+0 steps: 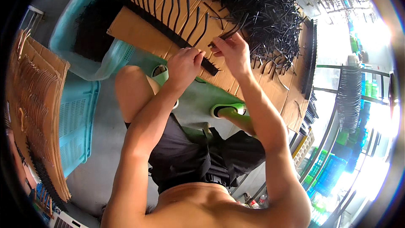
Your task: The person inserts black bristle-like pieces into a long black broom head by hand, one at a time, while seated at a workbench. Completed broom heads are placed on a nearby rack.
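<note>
A long black slotted strip [162,28] lies slantwise along the cardboard's near edge. Several thin black curved pieces [188,17], shaped like eyeglass temple arms, stand upright in it. Over the strip, close to its near right end, my left hand [184,64] is closed with its fingertips pinched together; whatever they grip is hidden. My right hand [233,55], just right of the strip, pinches one black temple arm [237,26] whose bent end points up and away. Beyond it spreads a big loose heap of black temple arms [270,21].
Cardboard [126,24] covers the work surface. At left are a blue lined tub [63,38] holding dark pieces, a blue crate [76,118] and a cardboard sheet [46,114] bearing rows of pieces. A filled strip [311,59] runs along the right edge; a rack [349,97] stands beyond.
</note>
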A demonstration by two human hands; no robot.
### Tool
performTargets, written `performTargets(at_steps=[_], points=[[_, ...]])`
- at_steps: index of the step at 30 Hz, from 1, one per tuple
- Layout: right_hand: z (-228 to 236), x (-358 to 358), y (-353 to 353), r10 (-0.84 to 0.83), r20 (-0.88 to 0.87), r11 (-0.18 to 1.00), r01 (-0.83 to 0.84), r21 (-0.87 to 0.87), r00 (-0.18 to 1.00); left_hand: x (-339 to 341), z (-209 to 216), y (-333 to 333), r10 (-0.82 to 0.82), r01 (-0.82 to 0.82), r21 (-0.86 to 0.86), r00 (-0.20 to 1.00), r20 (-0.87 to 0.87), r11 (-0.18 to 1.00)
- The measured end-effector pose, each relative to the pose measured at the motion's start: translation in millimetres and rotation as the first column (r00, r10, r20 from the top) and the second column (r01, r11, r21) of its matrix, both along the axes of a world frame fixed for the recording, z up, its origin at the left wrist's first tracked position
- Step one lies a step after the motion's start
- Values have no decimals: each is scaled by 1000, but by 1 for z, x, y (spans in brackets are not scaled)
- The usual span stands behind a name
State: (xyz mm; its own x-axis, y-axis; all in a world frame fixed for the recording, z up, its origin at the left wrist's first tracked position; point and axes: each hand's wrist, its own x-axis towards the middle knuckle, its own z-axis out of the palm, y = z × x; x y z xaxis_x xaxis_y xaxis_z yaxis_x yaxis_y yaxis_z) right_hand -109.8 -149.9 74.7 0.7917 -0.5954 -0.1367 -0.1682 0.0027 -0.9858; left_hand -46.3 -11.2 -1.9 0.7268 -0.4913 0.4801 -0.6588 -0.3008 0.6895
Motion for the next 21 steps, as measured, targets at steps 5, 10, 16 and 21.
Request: performTargets(at_steps=[5, 10, 16, 21], points=[[-24, -9, 29, -139, 15, 965, 139, -221, 990, -1, 1, -3, -7, 6, 25, 1000, 1, 1000], [-28, -6, 36, -185, 73, 972, 193, -134, 980, 0, 0, -2, 10, -7, 107, 1000, -27, 994], [-25, -10, 37, -174, 31, 968, 176, -181, 984, -1, 1, -1, -9, 8, 41, 1000, 5, 999], [-27, -10, 38, -178, 96, 968, 192, -162, 979, -1, 2, -1, -12, 13, 58, 1000, -27, 998]])
